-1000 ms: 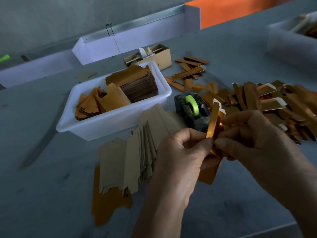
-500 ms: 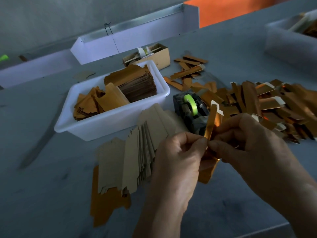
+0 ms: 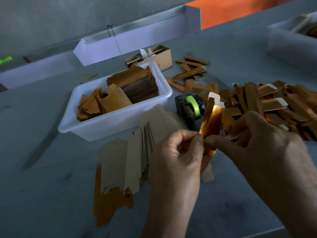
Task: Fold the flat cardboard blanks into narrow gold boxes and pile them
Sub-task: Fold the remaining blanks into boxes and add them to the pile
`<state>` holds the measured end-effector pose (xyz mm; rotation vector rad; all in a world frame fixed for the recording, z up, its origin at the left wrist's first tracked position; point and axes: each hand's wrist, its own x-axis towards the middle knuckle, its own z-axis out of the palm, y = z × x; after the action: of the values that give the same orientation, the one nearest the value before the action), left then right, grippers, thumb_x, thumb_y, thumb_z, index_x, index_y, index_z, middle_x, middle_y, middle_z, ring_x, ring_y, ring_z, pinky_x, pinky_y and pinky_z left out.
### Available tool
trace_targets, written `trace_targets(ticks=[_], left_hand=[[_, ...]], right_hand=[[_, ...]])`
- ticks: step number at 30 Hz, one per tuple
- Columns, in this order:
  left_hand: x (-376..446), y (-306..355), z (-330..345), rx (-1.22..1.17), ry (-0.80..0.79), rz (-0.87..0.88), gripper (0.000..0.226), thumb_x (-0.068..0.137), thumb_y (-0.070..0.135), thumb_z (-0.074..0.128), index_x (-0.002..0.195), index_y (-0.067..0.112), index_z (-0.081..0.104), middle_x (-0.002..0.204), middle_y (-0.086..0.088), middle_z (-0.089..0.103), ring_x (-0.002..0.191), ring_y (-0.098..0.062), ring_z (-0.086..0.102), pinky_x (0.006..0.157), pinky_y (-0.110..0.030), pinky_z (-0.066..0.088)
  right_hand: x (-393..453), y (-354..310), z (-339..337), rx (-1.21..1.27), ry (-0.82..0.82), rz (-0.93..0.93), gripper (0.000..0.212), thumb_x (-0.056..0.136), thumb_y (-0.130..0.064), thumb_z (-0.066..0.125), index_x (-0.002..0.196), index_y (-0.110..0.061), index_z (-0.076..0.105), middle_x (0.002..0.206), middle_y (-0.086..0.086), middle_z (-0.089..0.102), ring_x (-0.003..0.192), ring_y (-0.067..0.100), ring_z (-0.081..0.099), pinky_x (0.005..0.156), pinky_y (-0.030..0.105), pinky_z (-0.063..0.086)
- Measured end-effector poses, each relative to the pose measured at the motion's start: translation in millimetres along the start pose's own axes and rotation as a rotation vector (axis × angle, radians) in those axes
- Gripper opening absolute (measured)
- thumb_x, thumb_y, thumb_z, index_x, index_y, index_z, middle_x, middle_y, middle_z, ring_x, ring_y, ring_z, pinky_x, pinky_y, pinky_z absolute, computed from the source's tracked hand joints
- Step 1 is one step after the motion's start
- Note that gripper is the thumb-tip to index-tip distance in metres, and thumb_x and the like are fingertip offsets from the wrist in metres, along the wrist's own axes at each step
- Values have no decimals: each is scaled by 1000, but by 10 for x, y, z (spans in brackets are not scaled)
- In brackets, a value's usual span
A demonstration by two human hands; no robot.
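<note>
So rn I've got one gold blank half folded, held up off the table between both hands, roughly over the middle of the near half. Its long axis runs pretty much upright, tipped a bit away from me to the right, w/ the white end tab at the top and the lower end poking out below my fingers. My left hand pinches it low down, thumb and forefinger curled tight on the left edge. My right hand pinches right next to that from the other side, fingers curled round the right panel. Thumbs nearly touching, so both grips are at the same spot near the bottom third, and most of the strip sticks up free above them.

That's the bit that matters imo: the crease runs lengthwise, so the free top is what needs closing, and my right hand is the one placed to slide up along it.

Pile of finished boxes is off to the right, near the right edge, closer to my right hand. Flat blanks stack is fanned brown side up just left of my left hand. Tape dispenser sits right behind the strip, white tub beyond the stack.
</note>
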<state>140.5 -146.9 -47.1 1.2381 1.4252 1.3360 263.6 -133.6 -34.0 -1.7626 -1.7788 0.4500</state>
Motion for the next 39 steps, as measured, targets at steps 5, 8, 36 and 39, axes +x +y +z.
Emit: trace_targets(ticks=[5,8,36,39], left_hand=[[-11,19,-17,-21,-41,-61,21,89,14,62,96,32,71,86,9,74,78,-6,71,61,-20,57],[5,-22,-55,-118,-88,-183,47,89,18,62,128,43,53,91,4,72,86,-13,72,74,-35,60],[144,-99,-722,1111,345,-125,22,96,20,47,87,17,68,71,2,59,65,-14,51,61,-27,43],[125,-72,-668,1106,412,-122,12,92,24,57,87,19,67,77,7,52,69,-12,48,56,-26,33]], right_hand=[[-3,49,95,660,-199,76,50,49,-62,57,87,-31,61,77,-9,70,77,-1,65,63,15,45],[4,96,191,865,-233,168,36,57,-41,66,89,-24,67,83,1,72,81,17,69,79,40,53],[408,547,245,14,379,20,29,87,-14,63,115,-5,64,125,17,56,111,36,53,85,36,43],[329,485,236,60,380,-18,23,88,-15,62,109,-9,67,121,11,60,96,20,55,72,10,34]])
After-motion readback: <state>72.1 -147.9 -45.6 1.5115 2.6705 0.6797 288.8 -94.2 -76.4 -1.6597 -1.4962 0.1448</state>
